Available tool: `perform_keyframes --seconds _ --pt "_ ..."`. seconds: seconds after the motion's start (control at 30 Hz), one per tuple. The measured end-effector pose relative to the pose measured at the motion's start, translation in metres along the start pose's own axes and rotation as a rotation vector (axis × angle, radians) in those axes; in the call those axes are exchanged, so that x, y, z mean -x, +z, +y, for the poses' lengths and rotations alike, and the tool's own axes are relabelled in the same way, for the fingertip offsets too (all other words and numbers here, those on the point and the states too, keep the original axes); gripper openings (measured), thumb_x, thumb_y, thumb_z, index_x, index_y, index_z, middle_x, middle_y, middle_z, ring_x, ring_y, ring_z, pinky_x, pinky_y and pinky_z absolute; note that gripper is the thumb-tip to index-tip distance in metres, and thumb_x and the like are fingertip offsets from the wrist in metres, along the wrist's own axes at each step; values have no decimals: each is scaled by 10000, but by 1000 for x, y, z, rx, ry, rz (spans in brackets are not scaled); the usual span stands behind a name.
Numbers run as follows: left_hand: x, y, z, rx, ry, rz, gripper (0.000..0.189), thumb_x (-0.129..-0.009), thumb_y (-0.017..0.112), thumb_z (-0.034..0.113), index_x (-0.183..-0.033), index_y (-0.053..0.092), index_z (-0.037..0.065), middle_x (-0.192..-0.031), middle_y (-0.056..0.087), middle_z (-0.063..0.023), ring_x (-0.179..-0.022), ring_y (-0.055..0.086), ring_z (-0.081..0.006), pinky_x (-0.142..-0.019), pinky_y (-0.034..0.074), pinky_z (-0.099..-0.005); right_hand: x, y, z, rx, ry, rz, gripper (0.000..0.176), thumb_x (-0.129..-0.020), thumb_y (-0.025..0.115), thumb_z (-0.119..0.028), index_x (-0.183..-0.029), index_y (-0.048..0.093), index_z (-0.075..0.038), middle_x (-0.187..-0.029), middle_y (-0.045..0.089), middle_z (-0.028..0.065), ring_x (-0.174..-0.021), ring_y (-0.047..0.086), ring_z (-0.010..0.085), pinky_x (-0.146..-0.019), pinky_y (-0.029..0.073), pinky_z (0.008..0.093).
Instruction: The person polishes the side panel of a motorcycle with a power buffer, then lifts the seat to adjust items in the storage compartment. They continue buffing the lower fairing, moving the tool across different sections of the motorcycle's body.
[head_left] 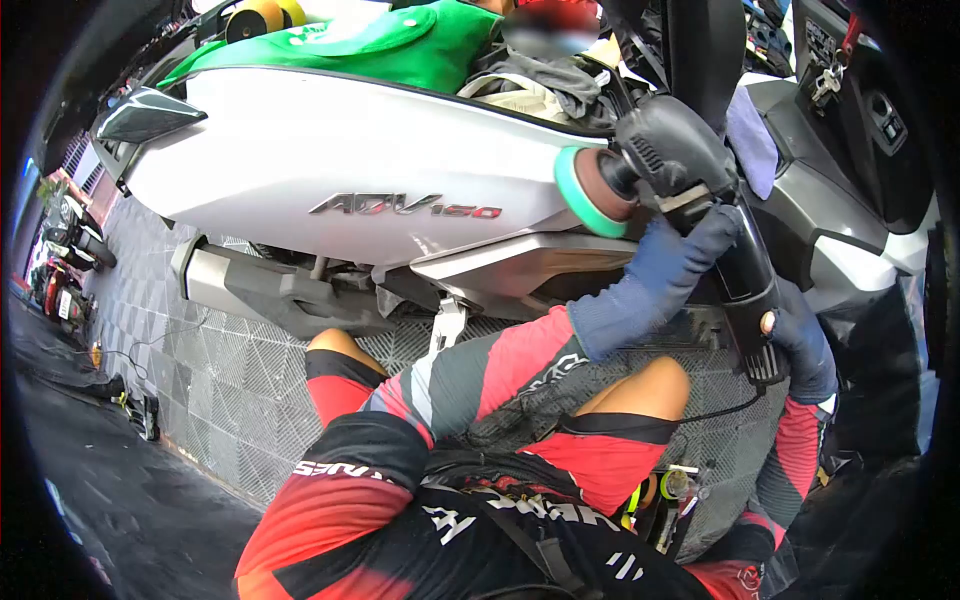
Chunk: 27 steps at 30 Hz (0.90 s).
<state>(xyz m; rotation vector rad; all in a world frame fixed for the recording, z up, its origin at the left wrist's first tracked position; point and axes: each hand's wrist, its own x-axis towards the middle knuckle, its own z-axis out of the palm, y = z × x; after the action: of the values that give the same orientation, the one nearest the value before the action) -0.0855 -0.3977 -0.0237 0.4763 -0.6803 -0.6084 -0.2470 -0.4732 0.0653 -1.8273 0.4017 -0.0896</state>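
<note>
Head view has the black polisher (pixel 680 145) at right of centre, raised in front of the scooter's side, its round pad (pixel 570 190), green at the rim and brown behind, turned toward the white panel (pixel 300 140). Whether the pad touches the panel or sits just beside it, I cannot tell. My left hand (pixel 685 260), in a dark blue glove, is wrapped around the polisher just below its head, fingers curled in. My right hand (pixel 805 345), gloved as well, is closed about the lower end of the handle, with a bare thumb tip showing on the front of it. From that end a black cord (pixel 735 408) runs off toward my knee (pixel 650 385).

Left of the pad, the panel carries the ADV lettering (pixel 375 205), its number in red. A green cover (pixel 400 45) lies along the panel's upper edge, and a grey cloth (pixel 565 85) is bunched near the polisher's head. Behind the polisher hangs a lavender cloth (pixel 750 145). Below the panel is the grey muffler (pixel 280 290), above a grey patterned floor (pixel 230 400). Well apart, at far left, motorbikes (pixel 70 235) stand parked.
</note>
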Motion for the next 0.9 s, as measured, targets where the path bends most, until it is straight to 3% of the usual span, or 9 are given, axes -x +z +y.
perform_keyframes --seconds 0.23,0.27,0.3,0.5,0.63,0.73,0.8,0.83,0.9 --pt "8 -44 70 389 313 -328 232 -974 476 6 -1202 507 -21 -1105 605 -134 -1032 624 -199 -885 542 -304 -31 45 -43 17 -89 -165 873 -645 724 -505 -1285 502 46 -961 639 97 -770 635 148 -639 512 266" --pt "9 -86 84 -390 148 63 158 -994 516 172 -1094 622 110 -1034 622 -16 -970 591 -123 -906 479 -281 -36 56 -50 11 -148 -166 884 -647 722 -506 -1299 495 46 -989 633 93 -804 625 142 -669 506 270" --pt "12 -67 100 284 318 -405 292 -999 437 37 -1279 494 -24 -1210 589 -111 -1097 600 -189 -944 507 -315 -42 66 -57 3 -205 -165 895 -649 721 -507 -1313 489 47 -1017 627 89 -837 615 136 -699 500 273" --pt "21 -45 208 81 314 -280 334 -1042 432 265 -1337 503 125 -1319 546 -48 -1182 548 -175 -1017 449 -329 -57 102 -128 53 -143 -344 641 -773 707 -424 -1207 575 30 -947 606 45 -838 550 122 -747 451 271" --pt "11 -68 197 150 180 -175 303 -1030 464 263 -1287 535 120 -1289 557 -41 -1177 540 -156 -1031 431 -319 -63 110 -130 75 -272 -328 614 -754 732 -399 -1174 593 27 -864 589 24 -760 530 108 -680 444 269" --pt "34 -39 173 103 442 -182 258 -1007 512 213 -1236 556 104 -1165 613 -44 -1101 575 -148 -979 460 -322 -59 95 -98 139 -318 -292 803 -691 748 -435 -1305 516 27 -1133 623 95 -1030 558 180 -943 421 331" --pt "12 -86 104 -467 462 -138 108 -946 595 108 -1025 653 63 -989 656 -24 -935 619 -145 -797 506 -294 -40 87 -80 63 -156 -275 885 -654 766 -412 -1356 470 39 -1255 588 129 -1144 529 203 -1029 367 336" --pt "37 -51 125 109 213 -232 79 -908 661 129 -948 676 62 -974 662 -23 -899 617 -127 -779 506 -270 -35 84 -63 28 -187 -231 907 -647 772 -409 -1367 457 44 -1264 585 135 -1150 533 207 -1025 372 338" --pt "38 -38 101 17 -38 -101 300 -823 782 193 -1052 645 57 -980 664 -16 -878 611 -95 -774 522 -285 -20 76 -31 5 -175 -112 935 -630 792 -449 -1353 466 47 -1217 608 124 -1087 567 194 -975 418 328"
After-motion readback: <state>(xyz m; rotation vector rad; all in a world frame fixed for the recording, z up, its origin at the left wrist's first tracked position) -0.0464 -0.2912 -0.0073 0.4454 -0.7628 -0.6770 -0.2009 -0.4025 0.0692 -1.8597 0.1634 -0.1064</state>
